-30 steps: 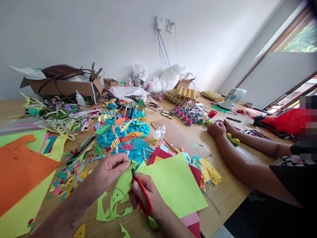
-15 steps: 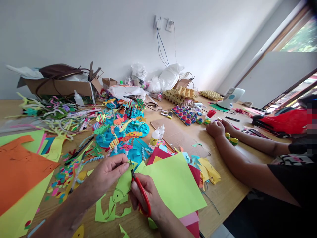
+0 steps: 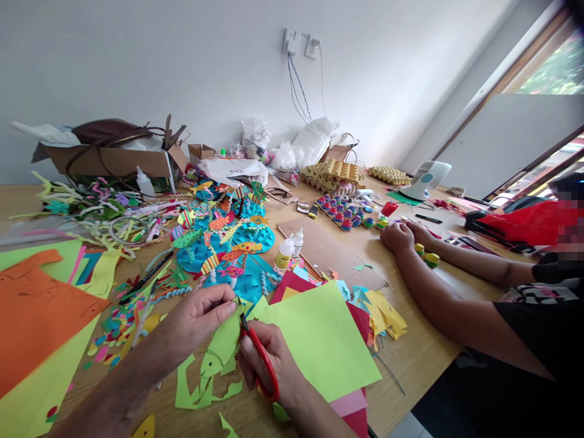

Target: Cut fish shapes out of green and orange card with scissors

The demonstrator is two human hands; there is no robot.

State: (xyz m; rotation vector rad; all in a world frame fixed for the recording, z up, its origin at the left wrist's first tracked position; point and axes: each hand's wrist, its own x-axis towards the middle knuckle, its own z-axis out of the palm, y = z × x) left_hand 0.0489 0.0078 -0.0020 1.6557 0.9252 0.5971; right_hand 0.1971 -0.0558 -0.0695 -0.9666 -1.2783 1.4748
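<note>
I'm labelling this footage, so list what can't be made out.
In the head view:
Green paper fish: upper end partly covered by the left hand's grip.
Red-handled scissors: handle partly hidden by the right hand's grip.
Orange sheet: cut off by the left edge.
White bottle: label print too small to read.
Yellow piece: cut off by the bottom edge.

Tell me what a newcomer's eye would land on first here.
Probably the green fish, low near the middle, pinched in the left hand, with red-handled scissors in the right hand at its edge. Just beyond, bright patterned fish crowd over blue pieces. At far left, a big orange sheet lies over a yellow-green one.
</note>
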